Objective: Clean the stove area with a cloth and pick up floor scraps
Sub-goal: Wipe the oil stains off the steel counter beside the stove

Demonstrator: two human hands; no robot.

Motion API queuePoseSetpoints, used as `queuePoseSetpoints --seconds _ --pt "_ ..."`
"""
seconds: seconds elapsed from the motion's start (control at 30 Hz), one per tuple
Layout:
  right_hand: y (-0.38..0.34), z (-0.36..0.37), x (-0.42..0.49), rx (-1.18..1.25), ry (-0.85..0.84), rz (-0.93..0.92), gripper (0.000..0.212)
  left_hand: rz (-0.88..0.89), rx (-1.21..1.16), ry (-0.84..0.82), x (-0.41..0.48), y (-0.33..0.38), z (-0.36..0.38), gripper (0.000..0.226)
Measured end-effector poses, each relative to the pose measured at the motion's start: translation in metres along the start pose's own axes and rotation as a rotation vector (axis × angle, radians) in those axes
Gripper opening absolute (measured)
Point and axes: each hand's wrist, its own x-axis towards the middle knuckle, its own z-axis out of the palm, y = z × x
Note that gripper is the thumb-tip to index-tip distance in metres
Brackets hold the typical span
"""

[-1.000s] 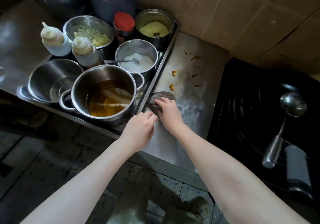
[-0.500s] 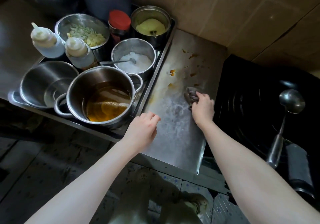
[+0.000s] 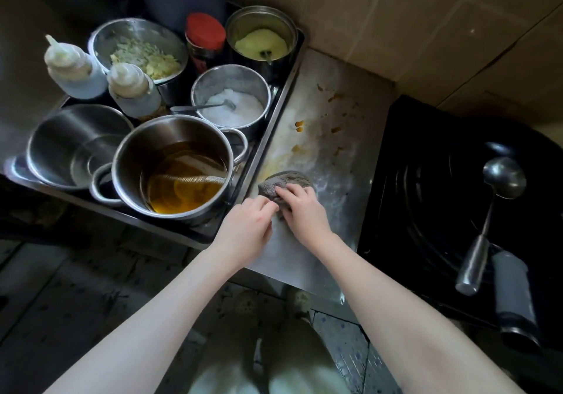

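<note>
1. Your R hand (image 3: 304,211) is on the grey cloth (image 3: 281,182). Its fingers are bent over the cloth's near edge and press it down on the steel counter (image 3: 332,162).
2. The cloth sits at the counter's left side, just beside the tray (image 3: 285,89) rim and nearer to you than the orange stains (image 3: 300,126).
3. Your L hand (image 3: 248,226) is at the counter's near-left corner, just left of the R hand. Its fingers are curled under and the tips sit right by the cloth's edge. Can't tell if they pinch the cloth or only rest there.
4. More small brown specks lie beyond the stains, toward the far wall. A pale smeared film covers the steel around the cloth.
5. In the tray, left of the counter:
   - near-right, the oil pot (image 3: 170,162) w/ amber liquid and a utensil lying in it
   - left of that, an empty steel bowl (image 3: 70,147)
   - farther back, a pot of white grains (image 3: 231,101) w/ a spoon, two squeeze bottles (image 3: 134,92), a bowl of chopped veg (image 3: 140,55), a red-lid jar (image 3: 205,40) and a pot of yellow paste (image 3: 262,37)
6. Right of the counter is the black wok (image 3: 426,211). A ladle (image 3: 504,177) lies in it w/ its handle pointing near.
7. The dark tiled floor (image 3: 76,287) is below. It's too dim to pick out scraps.
</note>
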Motion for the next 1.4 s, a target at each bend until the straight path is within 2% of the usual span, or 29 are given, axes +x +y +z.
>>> queuePoseSetpoints --seconds 0.2,0.47,0.53,0.73,0.8,0.97,1.2,1.27,1.4 --pt "0.002 -0.002 0.020 -0.026 -0.024 -0.108 0.042 -0.058 -0.016 0.025 -0.009 -0.002 -0.004 0.028" --pt "0.011 -0.015 0.069 0.037 0.038 -0.059 0.041 -0.189 -0.069 0.070 -0.015 0.003 0.000 0.032" --pt "0.023 -0.022 0.082 0.045 0.073 0.035 0.042 -0.211 -0.079 0.076 -0.015 0.004 0.000 0.032" --pt "0.089 -0.056 0.095 0.069 0.207 0.520 0.043 -0.217 -0.055 0.064 -0.009 0.007 0.000 0.030" --pt "0.094 -0.056 0.085 0.088 0.226 0.579 0.043 -0.216 -0.053 0.067 -0.007 0.009 0.000 0.029" --pt "0.064 -0.035 0.050 0.030 0.174 0.456 0.045 -0.216 -0.071 0.079 -0.001 0.012 -0.003 0.028" --pt "0.016 -0.018 0.061 -0.036 -0.052 -0.043 0.045 -0.226 -0.080 0.090 0.008 0.012 -0.007 0.030" --pt "0.018 -0.022 0.075 -0.006 -0.059 -0.075 0.043 -0.235 -0.082 0.096 0.010 0.011 -0.008 0.029" --pt "0.032 -0.032 0.103 0.103 0.016 -0.018 0.039 -0.241 -0.101 0.095 0.013 0.010 -0.005 0.028"
